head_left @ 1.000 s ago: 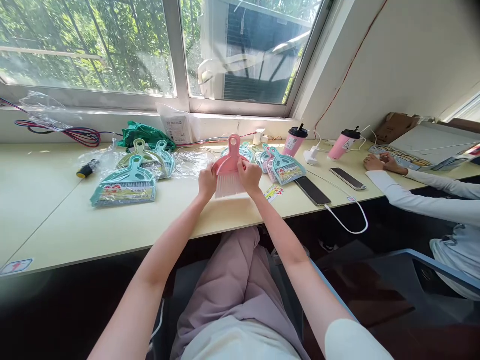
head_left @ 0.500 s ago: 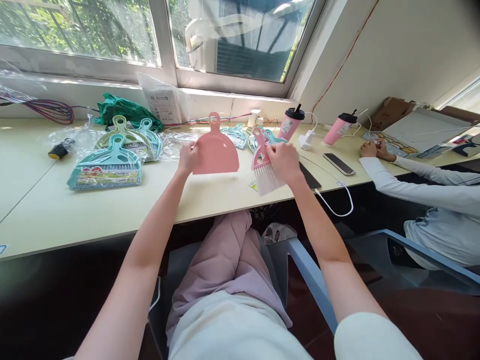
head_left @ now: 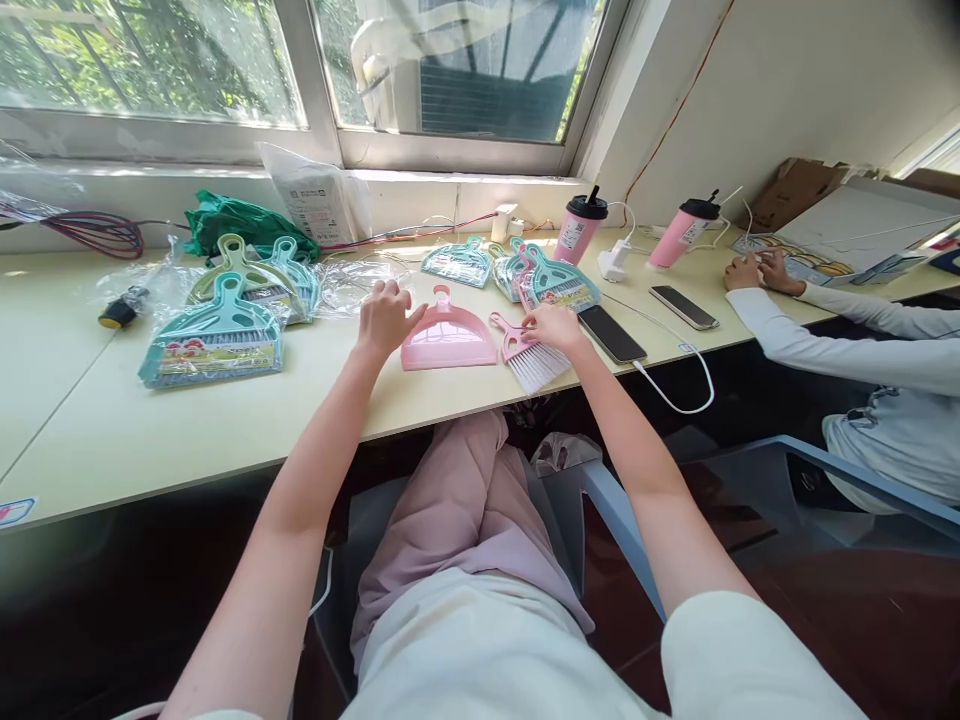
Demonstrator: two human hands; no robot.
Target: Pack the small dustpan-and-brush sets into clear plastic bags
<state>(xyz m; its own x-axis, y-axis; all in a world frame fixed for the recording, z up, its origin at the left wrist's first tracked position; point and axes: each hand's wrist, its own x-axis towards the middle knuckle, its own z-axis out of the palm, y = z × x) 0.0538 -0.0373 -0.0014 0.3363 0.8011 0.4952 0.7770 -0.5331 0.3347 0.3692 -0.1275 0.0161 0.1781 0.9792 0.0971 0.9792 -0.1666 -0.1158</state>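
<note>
A pink dustpan (head_left: 450,343) lies on the table in front of me, its handle pointing toward the window. My left hand (head_left: 386,322) hovers at the dustpan's left side, fingers apart and holding nothing. To the right, a small pink hand brush (head_left: 538,366) with white bristles rests on the tabletop, bristles toward me. My right hand (head_left: 553,328) has its fingers closed on the brush's upper right edge, covering part of its head. Behind that hand are teal dustpan sets (head_left: 559,280) in clear wrap, with a pink handle among them.
Wrapped teal and green dustpan sets (head_left: 214,345) lie left on the table (head_left: 315,420). A black-and-yellow object (head_left: 124,307) sits farther left. Phones (head_left: 611,333), a white charger (head_left: 615,260) with cable and pink cups (head_left: 581,232) stand right. Another person's hands (head_left: 757,270) work at far right.
The dustpan has come down from upright in my left hand to flat on the table, and that hand has let go. My right hand has lowered the brush onto the table.
</note>
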